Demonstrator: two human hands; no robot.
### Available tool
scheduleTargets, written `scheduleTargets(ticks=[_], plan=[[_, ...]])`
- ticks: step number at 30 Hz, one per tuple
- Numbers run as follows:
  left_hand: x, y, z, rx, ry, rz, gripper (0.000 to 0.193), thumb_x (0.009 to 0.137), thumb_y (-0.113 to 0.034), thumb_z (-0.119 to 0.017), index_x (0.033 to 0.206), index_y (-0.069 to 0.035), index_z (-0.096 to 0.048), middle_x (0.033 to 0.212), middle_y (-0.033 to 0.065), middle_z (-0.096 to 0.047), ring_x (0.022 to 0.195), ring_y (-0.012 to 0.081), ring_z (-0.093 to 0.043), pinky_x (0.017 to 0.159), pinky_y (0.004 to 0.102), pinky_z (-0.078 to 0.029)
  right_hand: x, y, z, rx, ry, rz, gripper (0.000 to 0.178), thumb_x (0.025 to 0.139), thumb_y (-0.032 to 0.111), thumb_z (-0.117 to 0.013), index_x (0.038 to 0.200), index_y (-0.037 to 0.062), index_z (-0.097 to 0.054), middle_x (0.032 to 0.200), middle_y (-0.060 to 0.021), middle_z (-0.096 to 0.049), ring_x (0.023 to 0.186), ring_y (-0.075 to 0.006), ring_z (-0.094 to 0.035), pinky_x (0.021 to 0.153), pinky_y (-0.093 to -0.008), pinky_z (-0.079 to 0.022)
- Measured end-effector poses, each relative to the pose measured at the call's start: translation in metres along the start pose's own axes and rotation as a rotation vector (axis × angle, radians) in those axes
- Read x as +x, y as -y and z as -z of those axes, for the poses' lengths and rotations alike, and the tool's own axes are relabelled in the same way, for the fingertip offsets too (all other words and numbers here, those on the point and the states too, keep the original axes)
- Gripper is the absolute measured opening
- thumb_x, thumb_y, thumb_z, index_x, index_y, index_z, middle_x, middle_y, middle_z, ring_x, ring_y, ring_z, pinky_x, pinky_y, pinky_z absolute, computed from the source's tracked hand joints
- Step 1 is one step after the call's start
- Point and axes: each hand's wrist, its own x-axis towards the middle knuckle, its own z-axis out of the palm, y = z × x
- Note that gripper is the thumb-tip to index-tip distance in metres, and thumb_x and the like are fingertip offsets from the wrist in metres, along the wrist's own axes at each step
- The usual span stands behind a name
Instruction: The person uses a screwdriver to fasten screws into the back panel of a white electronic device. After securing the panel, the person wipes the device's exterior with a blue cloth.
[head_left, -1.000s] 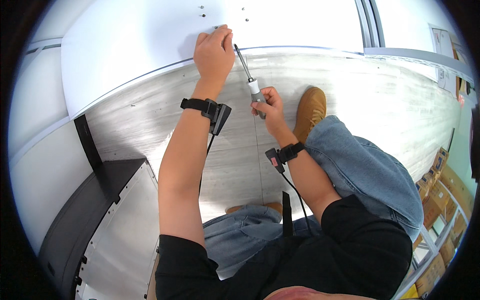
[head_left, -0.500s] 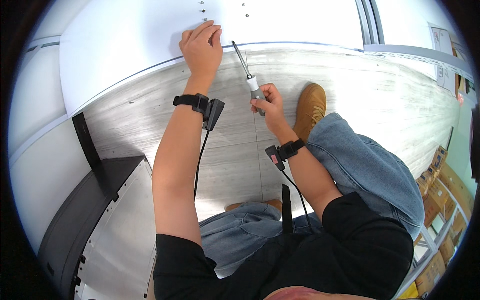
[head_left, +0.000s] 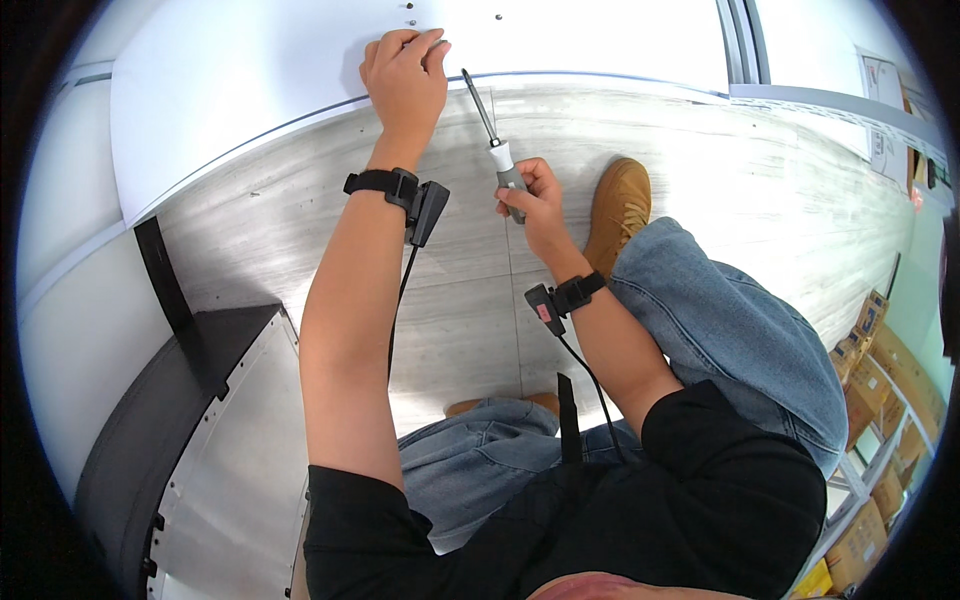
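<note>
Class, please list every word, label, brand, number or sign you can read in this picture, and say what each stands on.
Nothing can be read clearly.
Pink label on the right wrist device: too small.
Cardboard boxes, right: marks too small and blurred.
White carton, upper right: marks too blurred.
Screwdriver in the right hand: no legible lettering.

Around us, left and right
We see a black-and-silver metal unit [head_left: 228, 465] at left, cardboard boxes [head_left: 857, 550] at right, grey floor [head_left: 462, 300] between.
</note>
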Motion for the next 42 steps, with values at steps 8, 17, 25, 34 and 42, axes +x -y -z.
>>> scheduleTargets(ticks=[8,17,25,34,42], plan=[[-0.005,0.003,0.004,-0.028,-0.012,-0.026,0.016,0.079,-0.020,-0.075,0.094,-0.015,-0.076,0.092,0.0010,-0.064,0.089,0.0224,-0.055,0.080,0.0345,-0.046,-0.002,-0.002,0.001,-0.009,0.013,0.019,0.025,0.078,-0.004,-0.064,0.096,0.0049,-0.049,0.076,-0.0044,-0.058,0.061,-0.0115,-0.056,0.056,-0.0273,-0.048],[-0.049,0.008,0.062,-0.076,-0.133,0.165,0.011,0.084,-0.015,-0.070,0.093,-0.011,-0.074,0.090,0.0045,-0.066,0.088,0.0223,-0.058,0.079,0.0331,-0.048,-0.015,-0.020,-0.025,-0.124,0.102,-0.023,0.023,0.081,0.000,-0.065,0.099,0.0049,-0.050,0.079,-0.0048,-0.059,0.063,-0.0114,-0.057,0.055,-0.0273,-0.047],[-0.160,0.043,0.140,-0.939,-0.293,1.378,0.024,0.097,-0.020,-0.053,0.109,0.000,-0.059,0.093,0.0109,-0.066,0.068,0.0185,-0.062,0.064,0.0308,-0.052,-0.039,-0.064,-0.093,-0.450,0.411,-0.305,0.029,0.087,0.018,-0.065,0.110,0.0043,-0.054,0.082,-0.0059,-0.063,0.062,-0.0118,-0.058,0.054,-0.0265,-0.045],[-0.293,0.079,0.192,-1.079,-0.390,1.739,0.021,0.100,-0.013,-0.044,0.114,0.001,-0.052,0.093,0.0136,-0.068,0.077,0.0245,-0.068,0.070,0.0350,-0.056,-0.082,-0.107,-0.117,-0.812,0.619,-0.653,0.049,0.092,0.041,-0.059,0.121,0.0019,-0.054,0.080,-0.0062,-0.059,0.057,-0.0113,-0.054,0.048,-0.0261,-0.043],[-0.318,0.095,0.212,-1.035,-0.457,1.670,0.008,0.098,-0.009,-0.049,0.105,-0.004,-0.049,0.097,0.0128,-0.067,0.078,0.0229,-0.070,0.060,0.0276,-0.058,-0.093,-0.134,-0.122,-0.773,0.550,-0.706,0.040,0.095,0.044,-0.055,0.112,0.0075,-0.052,0.075,-0.0040,-0.055,0.053,-0.0098,-0.047,0.046,-0.0257,-0.035]])
